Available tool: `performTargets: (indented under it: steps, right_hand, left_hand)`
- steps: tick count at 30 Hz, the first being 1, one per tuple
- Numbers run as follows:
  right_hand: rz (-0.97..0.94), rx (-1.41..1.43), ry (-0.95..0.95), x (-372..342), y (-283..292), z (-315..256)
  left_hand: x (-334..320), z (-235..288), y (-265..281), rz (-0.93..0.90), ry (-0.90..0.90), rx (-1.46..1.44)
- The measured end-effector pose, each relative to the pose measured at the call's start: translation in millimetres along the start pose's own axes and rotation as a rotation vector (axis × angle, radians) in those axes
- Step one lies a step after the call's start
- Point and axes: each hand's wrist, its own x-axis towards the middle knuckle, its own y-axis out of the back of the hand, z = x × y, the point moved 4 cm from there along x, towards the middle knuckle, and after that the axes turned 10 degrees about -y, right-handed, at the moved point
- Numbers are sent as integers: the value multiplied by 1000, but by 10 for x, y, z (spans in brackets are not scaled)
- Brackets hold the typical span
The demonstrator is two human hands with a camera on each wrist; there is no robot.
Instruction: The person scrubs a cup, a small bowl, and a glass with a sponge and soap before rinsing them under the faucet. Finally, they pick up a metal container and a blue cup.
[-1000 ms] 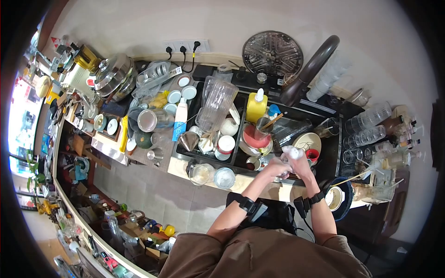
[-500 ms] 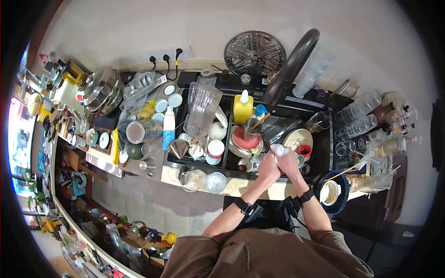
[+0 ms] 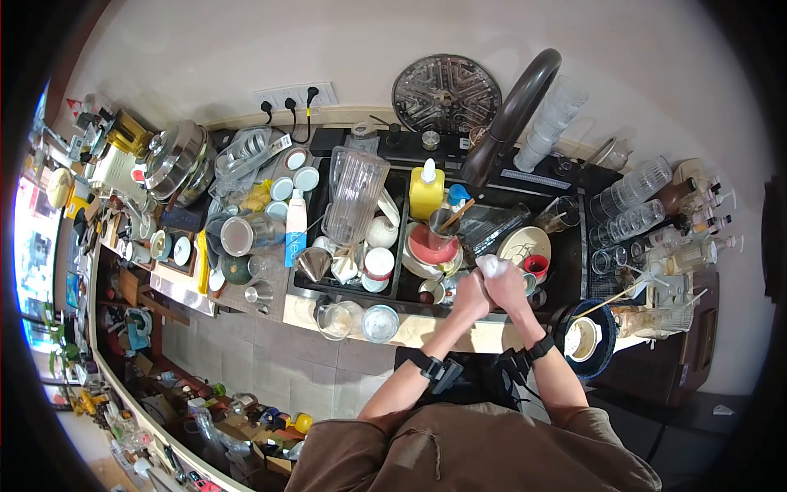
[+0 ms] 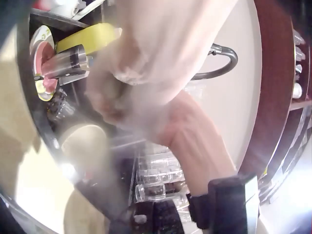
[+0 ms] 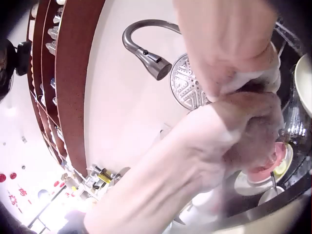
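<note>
Close over the sink's front edge, my left hand [image 3: 472, 297] and right hand [image 3: 506, 289] are pressed together with curled fingers. A white foamy lump [image 3: 492, 264] pokes out beyond the fingers of the right hand; I cannot tell whether a cloth or sponge is under the foam. In the right wrist view, suds coat the right hand [image 5: 234, 63], and the left hand [image 5: 253, 136] is bunched against it. The left wrist view is blurred where the hands meet. Just left of them sits a pink bowl [image 3: 432, 243], and on the right a cream plate [image 3: 522, 243] and a red cup [image 3: 536, 265].
A yellow pump bottle [image 3: 426, 194] and a dark faucet [image 3: 512, 115] stand behind the sink. Clear pitchers [image 3: 354, 197] and jars fill the left basin. Stacked glasses [image 3: 630, 193] line the right side, beside a dark bin [image 3: 604, 343]. Two containers sit on the front ledge.
The head view has shifted, so the scene sits farther left. My hands have come closer together, from loosely touching with foam on the right fingers to tightly clasped.
</note>
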Motion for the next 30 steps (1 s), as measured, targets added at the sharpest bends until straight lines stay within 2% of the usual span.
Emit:
performTargets:
  steps: [1, 2, 4, 6, 7, 10, 11, 14, 18, 19, 22, 23, 26, 27, 30]
  right_hand:
    - [30, -202, -99, 21, -118, 103]
    - [-2, -140, -112, 26, -160, 212]
    - [-67, -15, -138, -41, 52, -87]
    - [-125, 142, -12, -16, 103, -79]
    - [-152, 223, 52, 6, 138, -86]
    - [-386, 626, -13, 11, 239, -115]
    - [-360, 576, 95, 3, 242, -124]
    - [-299, 478, 52, -30, 247, -133]
    - [53, -36, -225, -91, 157, -115]
    - [17, -22, -183, -115, 263, -289]
    - [-67, 122, -118, -86, 219, -191]
    - [-146, 163, -104, -74, 234, -154]
    - [-461, 630, -57, -67, 230, -103]
    - [-441, 636, -34, -113, 271, -160]
    - [-349, 561, 76, -180, 362, -361]
  left_hand:
    - [-35, 71, 9, 50, -10, 75]
    - [-50, 116, 29, 101, -22, 149]
    - [-33, 77, 13, 76, -41, 88]
    - [-32, -15, -4, 46, -54, -5]
    - [-2, -141, -58, -130, 143, -275]
    - [-61, -142, -70, -357, 419, -1087]
    - [-71, -111, -58, -368, 428, -1130]
    - [-56, -122, -81, -342, 345, -856]
    - [-36, -16, -127, 49, -5, 154]
    - [-44, -16, -123, 86, -19, 38]
    - [-98, 20, -75, 66, 36, -24]
    - [-91, 14, -65, 105, -49, 7]
    - [-59, -200, -121, -317, 343, -748]
    - [-100, -155, -97, -338, 447, -889]
    - [-118, -200, -77, -336, 380, -875]
